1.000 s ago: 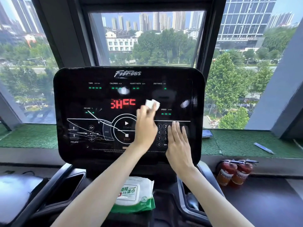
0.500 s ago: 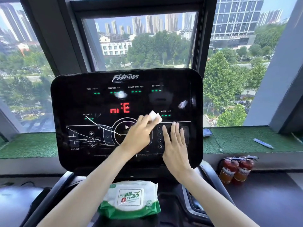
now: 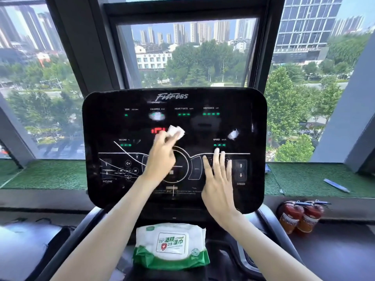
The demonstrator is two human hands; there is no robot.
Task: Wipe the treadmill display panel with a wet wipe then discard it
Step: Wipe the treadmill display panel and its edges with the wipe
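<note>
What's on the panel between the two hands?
Head view: nothing loose. Between the left hand, holding the wet wipe, and the flat right hand, only the display panel shows, with its printed control ring and a curved key.

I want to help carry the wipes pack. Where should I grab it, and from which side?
Come from above and pinch the wet wipe pack across its left and right sides. It lies flat, label up, with both sides free; its far end sits close under the display panel. It looks soft, so squeeze gently.

The display panel (image 3: 101, 122) reads "Fitness", TIME, CALORIES, HEART RATE, DISTANCE, SPEED — wipes pack (image 3: 170, 244), "75%".
</note>
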